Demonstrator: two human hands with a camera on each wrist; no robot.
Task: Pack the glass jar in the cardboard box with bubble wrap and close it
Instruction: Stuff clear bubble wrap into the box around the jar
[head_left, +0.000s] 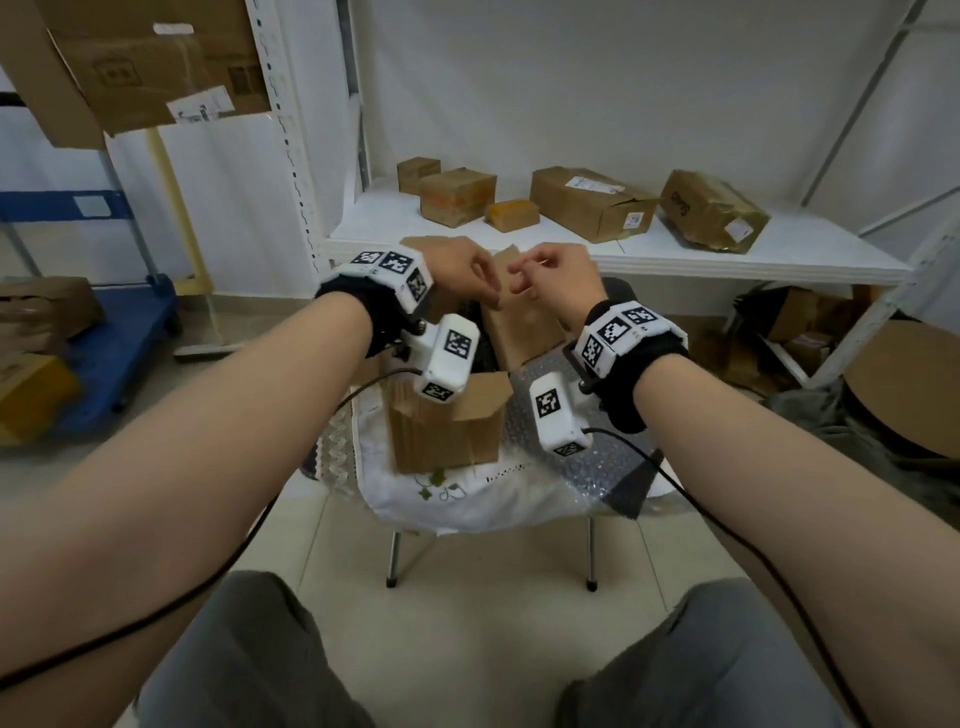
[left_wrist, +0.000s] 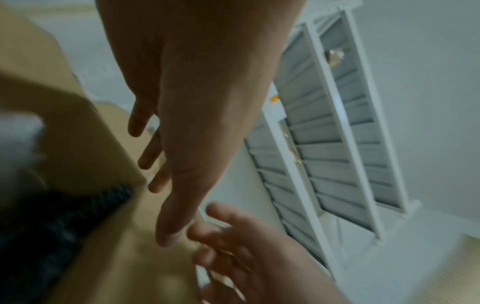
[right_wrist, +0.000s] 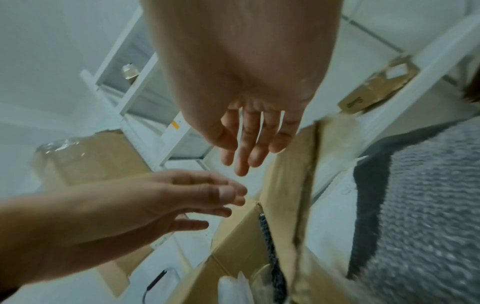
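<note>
The brown cardboard box (head_left: 447, 431) stands on a small cloth-covered table (head_left: 415, 499) with its flaps up. Dark bubble wrap (right_wrist: 270, 246) lines its inside, and a faint clear rounded shape there looks like the glass jar (right_wrist: 262, 275). Another sheet of bubble wrap (head_left: 571, 467) lies on the table to the box's right. My left hand (head_left: 485, 288) and right hand (head_left: 519, 275) hover close together above the far flaps and hold nothing. In the wrist views the fingers of the left hand (left_wrist: 161, 205) and the right hand (right_wrist: 246, 154) are loose and mostly straight.
A white shelf (head_left: 779, 260) behind the table carries several cardboard boxes (head_left: 587, 208). More boxes sit under it at the right. A blue trolley (head_left: 119, 332) with boxes stands at the left, and a large box (head_left: 145, 67) hangs over the upper left.
</note>
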